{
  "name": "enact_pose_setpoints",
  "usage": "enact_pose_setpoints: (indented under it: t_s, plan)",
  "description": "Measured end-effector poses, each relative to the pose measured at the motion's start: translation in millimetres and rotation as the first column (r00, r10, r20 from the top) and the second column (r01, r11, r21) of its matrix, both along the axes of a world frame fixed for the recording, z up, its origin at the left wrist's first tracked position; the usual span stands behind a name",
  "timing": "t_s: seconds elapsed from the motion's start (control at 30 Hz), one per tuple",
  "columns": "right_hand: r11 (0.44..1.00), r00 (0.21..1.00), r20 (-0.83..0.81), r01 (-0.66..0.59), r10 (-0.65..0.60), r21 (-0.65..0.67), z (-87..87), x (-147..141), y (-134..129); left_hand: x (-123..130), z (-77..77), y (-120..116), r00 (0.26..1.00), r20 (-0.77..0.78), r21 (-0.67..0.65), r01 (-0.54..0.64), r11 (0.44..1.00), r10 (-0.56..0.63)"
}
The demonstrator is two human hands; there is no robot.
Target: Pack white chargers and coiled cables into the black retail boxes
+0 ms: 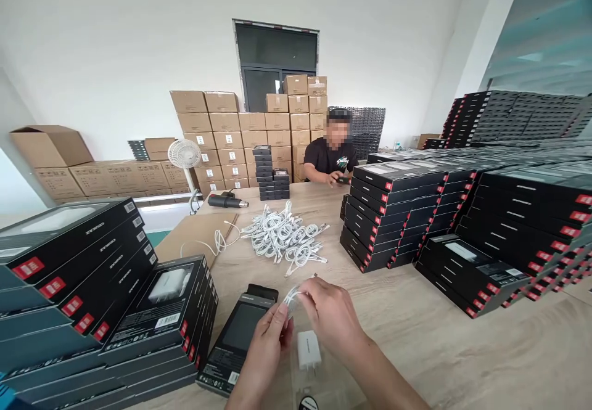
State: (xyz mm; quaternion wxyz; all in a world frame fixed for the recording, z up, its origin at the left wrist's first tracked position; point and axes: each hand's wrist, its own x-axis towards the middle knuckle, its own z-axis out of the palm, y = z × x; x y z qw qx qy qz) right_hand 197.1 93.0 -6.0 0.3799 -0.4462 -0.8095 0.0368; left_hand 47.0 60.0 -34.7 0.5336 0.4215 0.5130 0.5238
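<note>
A coiled white charging cable [291, 296] is held between both hands, just above the table. My left hand [272, 330] pinches the coil from the left. The fingers of my right hand [330, 308] close on its upper right side, where a plug end sticks out. Under my hands a white charger [308, 349] sits in a clear plastic tray [296, 379]. Left of my left hand lies a black box [238, 336] with a window and a raised flap at its far end. Farther off is a loose heap of white cables [282, 234].
Stacks of black boxes stand left [92, 268] and right [393, 206]. A heat gun [227, 200] and cardboard sheet [194, 234] lie beyond, near a white fan [184, 154]. A co-worker [333, 151] sits across the table before piled cartons [240, 139].
</note>
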Motion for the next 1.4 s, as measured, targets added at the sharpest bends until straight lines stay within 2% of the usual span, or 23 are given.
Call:
enact_pose_setpoints:
  t_s: [0.07,0.2,0.3,0.37,0.43,0.5,0.57,0.6,0.63,0.73,0.77,0.83,0.9,0.97,1.03,1.1,1.23,1.33,1.4]
  plan:
    - [0.994,0.994,-0.097,-0.054,0.045,-0.090,2.0,-3.9,-2.7,-0.1,-1.4,-1.1,0.998,0.057,-0.038,0.020,0.999,-0.018]
    - [0.979,0.972,-0.187,-0.167,0.143,-0.120,4.8,-8.9,-3.3,-1.2,-4.9,-3.2,0.993,0.099,-0.084,0.078,0.993,-0.070]
    - [0.947,0.941,-0.306,-0.223,0.147,-0.229,5.0,-10.3,-2.0,-1.9,-8.1,-3.8,0.993,0.097,-0.084,0.078,0.993,-0.070]
    - [0.884,0.880,-0.464,-0.293,0.101,-0.363,3.4,-10.3,0.6,-1.8,-9.3,-4.6,0.991,0.118,-0.082,0.081,0.993,-0.071]
    - [0.788,0.780,-0.625,-0.411,0.043,-0.458,0.6,-9.8,4.7,-1.1,-9.4,-5.9,0.983,0.163,-0.091,0.101,0.991,-0.085]
    - [0.694,0.689,-0.725,-0.520,-0.003,-0.497,-3.5,-9.5,9.0,-0.1,-8.3,-7.1,0.971,0.219,-0.115,0.121,0.986,-0.094]
    - [0.645,0.663,-0.748,-0.558,-0.033,-0.523,-8.6,-10.3,11.8,1.1,-6.5,-7.6,0.962,0.258,-0.134,0.129,0.983,-0.091]
    - [0.657,0.680,-0.732,-0.535,-0.037,-0.530,-11.5,-11.4,12.3,1.6,-5.5,-7.3,0.961,0.264,-0.135,0.126,0.983,-0.087]
    - [0.697,0.712,-0.701,-0.486,-0.034,-0.528,-14.6,-12.8,12.3,2.0,-4.4,-6.8,0.963,0.257,-0.133,0.117,0.984,-0.080]
    - [0.869,0.815,-0.579,-0.280,-0.009,-0.408,-23.5,-17.4,10.6,2.5,-1.6,-3.8,0.989,0.147,-0.096,0.047,0.994,-0.033]
    - [0.910,0.829,-0.559,-0.231,0.000,-0.343,-25.8,-18.4,10.3,2.4,-0.9,-2.7,0.995,0.100,-0.069,0.025,0.997,-0.018]
    - [0.953,0.808,-0.589,-0.163,-0.021,-0.256,-28.8,-18.5,11.4,1.9,0.1,-1.3,1.000,0.029,0.005,-0.008,1.000,0.008]
    - [0.951,0.740,-0.668,-0.145,-0.078,-0.272,-29.4,-16.2,14.7,1.7,0.3,-1.3,1.000,-0.003,0.066,-0.020,0.998,0.020]
    - [0.927,0.692,-0.715,-0.197,-0.098,-0.318,-28.5,-13.6,18.4,2.2,-0.1,-2.5,1.000,-0.030,0.092,-0.005,0.996,0.008]
    - [0.917,0.691,-0.722,-0.257,-0.046,-0.305,-27.2,-12.3,19.8,3.4,-0.6,-3.8,0.999,-0.049,0.089,0.027,0.996,-0.023]
    - [0.935,0.701,-0.713,-0.269,0.024,-0.233,-26.5,-12.6,17.5,4.2,-0.5,-4.3,0.999,-0.038,0.055,0.031,0.998,-0.029]
    - [0.952,0.737,-0.664,-0.276,0.123,-0.130,-27.4,-11.9,8.7,2.6,2.7,-4.1,0.996,0.094,-0.117,0.014,0.993,-0.003]
    - [0.959,0.772,-0.630,-0.237,0.089,-0.154,-27.3,-7.8,7.7,0.8,5.3,-5.9,0.981,0.194,-0.187,0.057,0.981,-0.020]
    - [0.959,0.718,-0.695,-0.218,0.031,-0.182,-25.6,-5.6,10.8,1.0,5.8,-8.3,0.967,0.243,-0.157,0.112,0.981,-0.071]
